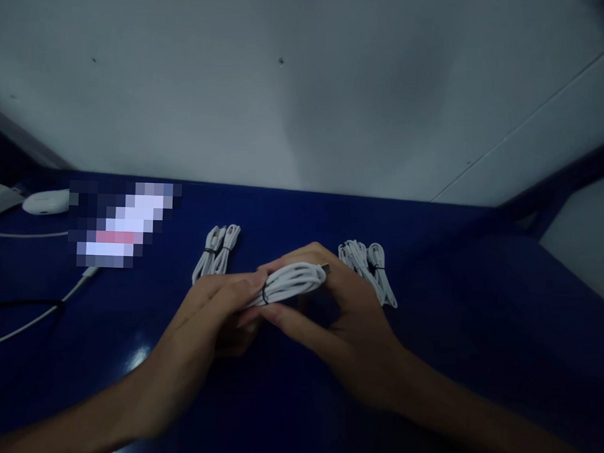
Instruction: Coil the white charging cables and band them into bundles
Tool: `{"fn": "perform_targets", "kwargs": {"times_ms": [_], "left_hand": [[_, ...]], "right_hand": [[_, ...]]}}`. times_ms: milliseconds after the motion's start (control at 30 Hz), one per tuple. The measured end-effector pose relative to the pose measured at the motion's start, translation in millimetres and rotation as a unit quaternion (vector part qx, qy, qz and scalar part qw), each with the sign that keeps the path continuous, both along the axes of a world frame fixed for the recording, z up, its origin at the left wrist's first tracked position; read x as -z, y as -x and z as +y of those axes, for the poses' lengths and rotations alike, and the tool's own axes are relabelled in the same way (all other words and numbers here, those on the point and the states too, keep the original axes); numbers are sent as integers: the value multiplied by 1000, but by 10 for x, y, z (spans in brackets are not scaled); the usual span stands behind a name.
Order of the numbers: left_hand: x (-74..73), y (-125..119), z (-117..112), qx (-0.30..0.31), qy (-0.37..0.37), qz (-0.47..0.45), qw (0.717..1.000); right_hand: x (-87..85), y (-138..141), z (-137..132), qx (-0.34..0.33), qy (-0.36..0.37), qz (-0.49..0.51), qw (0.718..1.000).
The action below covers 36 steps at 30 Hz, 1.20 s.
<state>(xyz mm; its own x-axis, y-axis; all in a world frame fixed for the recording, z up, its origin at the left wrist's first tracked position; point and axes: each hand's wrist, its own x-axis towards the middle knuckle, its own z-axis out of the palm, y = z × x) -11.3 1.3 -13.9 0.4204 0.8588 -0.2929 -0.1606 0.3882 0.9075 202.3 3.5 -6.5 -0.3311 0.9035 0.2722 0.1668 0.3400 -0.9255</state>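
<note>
A coiled white cable bundle (291, 282) with a dark tie round it is held above the blue table (452, 311) by both hands. My left hand (214, 309) pinches its left end near the tie. My right hand (339, 307) wraps round its right part, thumb beneath, fingers over the top. A small connector tip sticks out at the bundle's right end.
Two tied white cable bundles (216, 251) lie left of my hands, and a heap of similar bundles (368, 267) lies to the right. At far left are a white oval device (46, 201), a loose white cord (41, 313) and a blurred-out patch. A pale wall rises behind.
</note>
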Motion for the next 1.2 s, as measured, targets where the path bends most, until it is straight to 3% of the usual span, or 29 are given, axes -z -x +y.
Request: {"fn": "perform_targets", "kwargs": {"times_ms": [133, 233, 433, 600, 800, 900, 1033, 1200], "left_hand": [[3, -4, -3, -41, 31, 47, 998], [12, -7, -6, -59, 38, 75, 995], [-13, -16, -24, -46, 26, 56, 997], [-53, -39, -1, -32, 43, 61, 997], [-25, -38, 0, -16, 41, 58, 997], [-51, -47, -59, -13, -59, 95, 994], [-110, -98, -115, -63, -219, 131, 965], [-150, -130, -62, -79, -265, 125, 953]], "right_hand": [[-7, 23, -7, 42, 33, 8, 999], [-7, 29, -15, 39, 98, 16, 994], [20, 11, 0, -26, 177, 68, 981], [-14, -32, 44, -130, 207, 79, 966], [-44, -34, 100, -169, 230, 130, 950], [-14, -36, 119, -176, 272, 171, 931], [27, -55, 128, -161, 283, 184, 927], [46, -76, 153, -147, 278, 180, 932]]}}
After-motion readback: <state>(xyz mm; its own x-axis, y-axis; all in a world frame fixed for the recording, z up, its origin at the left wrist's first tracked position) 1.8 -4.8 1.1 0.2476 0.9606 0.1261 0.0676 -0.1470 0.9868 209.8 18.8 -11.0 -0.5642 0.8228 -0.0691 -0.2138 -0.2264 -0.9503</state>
